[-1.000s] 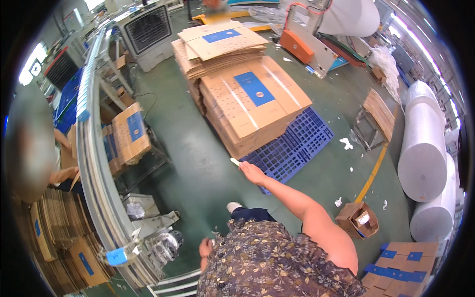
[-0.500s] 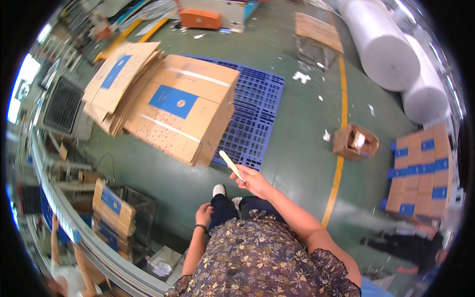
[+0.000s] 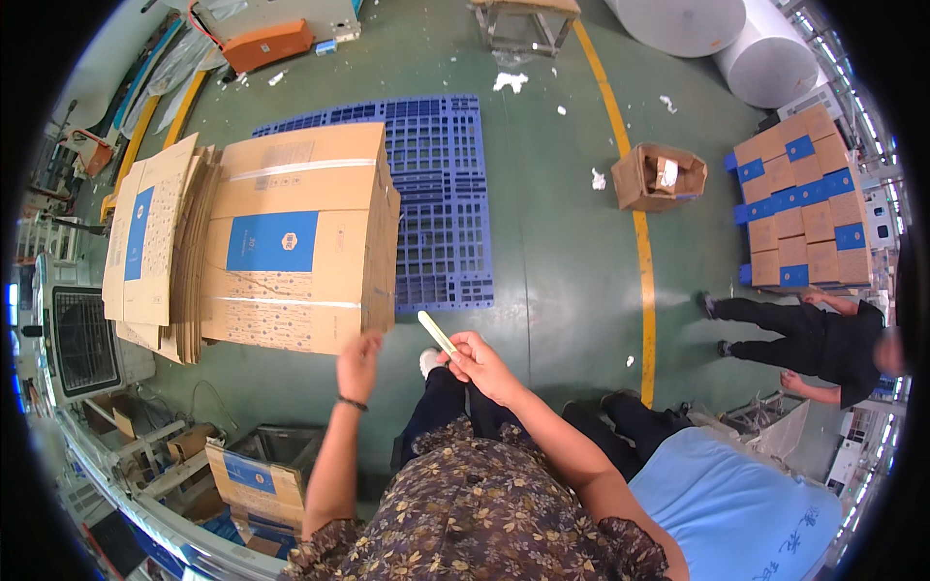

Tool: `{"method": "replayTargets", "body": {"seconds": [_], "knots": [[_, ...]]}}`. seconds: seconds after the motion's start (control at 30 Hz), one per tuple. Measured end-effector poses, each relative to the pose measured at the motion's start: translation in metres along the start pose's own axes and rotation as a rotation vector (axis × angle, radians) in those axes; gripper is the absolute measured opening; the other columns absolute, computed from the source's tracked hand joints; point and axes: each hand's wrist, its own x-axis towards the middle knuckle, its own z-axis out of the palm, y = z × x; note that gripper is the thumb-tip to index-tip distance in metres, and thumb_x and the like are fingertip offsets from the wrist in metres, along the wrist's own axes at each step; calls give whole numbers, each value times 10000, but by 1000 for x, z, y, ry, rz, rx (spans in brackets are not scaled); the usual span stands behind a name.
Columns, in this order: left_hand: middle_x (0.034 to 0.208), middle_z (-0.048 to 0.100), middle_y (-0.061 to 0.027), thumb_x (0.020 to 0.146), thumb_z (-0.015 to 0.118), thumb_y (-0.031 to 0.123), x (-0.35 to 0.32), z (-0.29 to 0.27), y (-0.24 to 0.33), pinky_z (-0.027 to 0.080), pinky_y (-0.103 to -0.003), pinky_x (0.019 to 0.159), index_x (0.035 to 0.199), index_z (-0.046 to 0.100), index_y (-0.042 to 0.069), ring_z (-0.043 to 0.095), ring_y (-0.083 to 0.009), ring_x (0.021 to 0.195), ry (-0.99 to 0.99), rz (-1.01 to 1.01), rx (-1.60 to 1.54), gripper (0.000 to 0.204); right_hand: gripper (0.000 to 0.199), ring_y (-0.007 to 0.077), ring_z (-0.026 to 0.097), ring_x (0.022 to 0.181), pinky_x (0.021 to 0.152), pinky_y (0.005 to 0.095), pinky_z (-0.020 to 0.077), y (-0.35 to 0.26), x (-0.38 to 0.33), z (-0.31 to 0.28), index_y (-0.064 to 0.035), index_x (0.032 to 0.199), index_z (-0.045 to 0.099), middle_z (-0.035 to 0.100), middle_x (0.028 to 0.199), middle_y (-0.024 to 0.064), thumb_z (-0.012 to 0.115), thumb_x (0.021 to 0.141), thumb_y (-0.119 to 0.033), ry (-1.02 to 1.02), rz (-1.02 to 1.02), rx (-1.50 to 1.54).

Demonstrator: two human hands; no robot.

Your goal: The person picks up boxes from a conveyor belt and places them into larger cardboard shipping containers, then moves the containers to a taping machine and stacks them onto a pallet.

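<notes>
Gripping a pale flat stick (image 3: 437, 334) at centre frame, the right hand (image 3: 481, 366) has its fingers closed around it; the left hand (image 3: 357, 364) reaches open-fingered toward the flattened cartons (image 3: 291, 242), contact unclear.

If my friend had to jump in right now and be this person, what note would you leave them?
Right hand: closed on a thin pale yellow-green stick, tip pointing toward the cartons.
Left hand: empty, open, raised just short of the near edge of the flat carton stack.
The stack lies on a blue plastic pallet.
Done: stick in hand.
Left: no carton is lifted off the stack yet.
</notes>
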Motion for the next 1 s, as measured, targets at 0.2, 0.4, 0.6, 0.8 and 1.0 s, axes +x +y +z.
{"method": "replayTargets", "body": {"seconds": [0.2, 0.4, 0.6, 0.8, 1.0], "knots": [[1285, 565, -153, 897, 585, 91, 146, -44, -17, 399, -446, 1024, 1222, 573, 45, 492, -360, 1201, 245, 373, 535, 328, 124, 60, 471, 606, 542, 219, 383, 76, 22, -27, -36, 971, 473, 536, 730, 11, 541, 990, -138, 238, 99, -121], [1545, 296, -127, 970, 506, 326, 244, -21, -44, 237, -449, 1158, 1456, 379, 105, 260, -339, 1422, 196, 326, 860, 549, 188, 72, 514, 561, 515, 239, 407, 106, 71, -55, -14, 998, 528, 588, 709, 26, 554, 990, -200, 168, 324, -47], [1546, 300, -110, 1014, 376, 338, 249, 6, -43, 183, -455, 1173, 1495, 325, 134, 256, -299, 1431, 249, 267, 1000, 525, 222, 169, 623, 607, 544, 314, 485, 120, 123, -62, -19, 1139, 527, 642, 735, 68, 497, 1000, -190, 57, 401, -198], [1537, 314, -126, 978, 448, 322, 250, 6, -41, 169, -468, 1177, 1486, 344, 138, 262, -302, 1430, 229, 249, 942, 551, 296, 310, 626, 630, 576, 451, 463, 134, 213, -27, -70, 1250, 482, 623, 704, 130, 445, 1000, -226, 262, 130, -394], [1520, 340, -143, 991, 425, 298, 255, 6, -42, 208, -465, 1158, 1462, 384, 97, 295, -323, 1411, 231, 285, 934, 514, 338, 354, 652, 712, 624, 462, 488, 191, 114, 37, -113, 1303, 521, 646, 793, 183, 506, 971, -171, -149, 262, -701]]}}
